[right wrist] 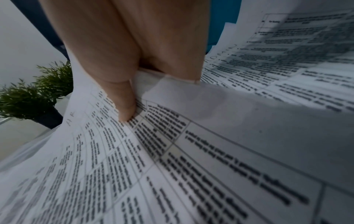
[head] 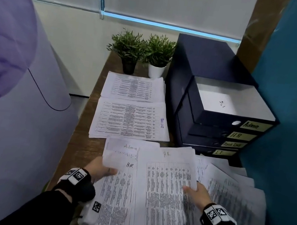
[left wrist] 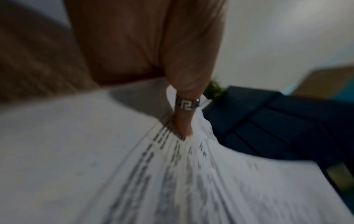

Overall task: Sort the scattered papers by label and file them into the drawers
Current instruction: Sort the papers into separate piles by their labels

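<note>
White printed HR sheet (head: 164, 189), table-filled, pinched by right hand (head: 196, 193)

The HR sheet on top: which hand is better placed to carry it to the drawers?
Probably the right hand: it pinches the HR sheet, and the drawers stand on its side.

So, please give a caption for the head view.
Both hands hold HR sheets beside labelled drawers.
</note>
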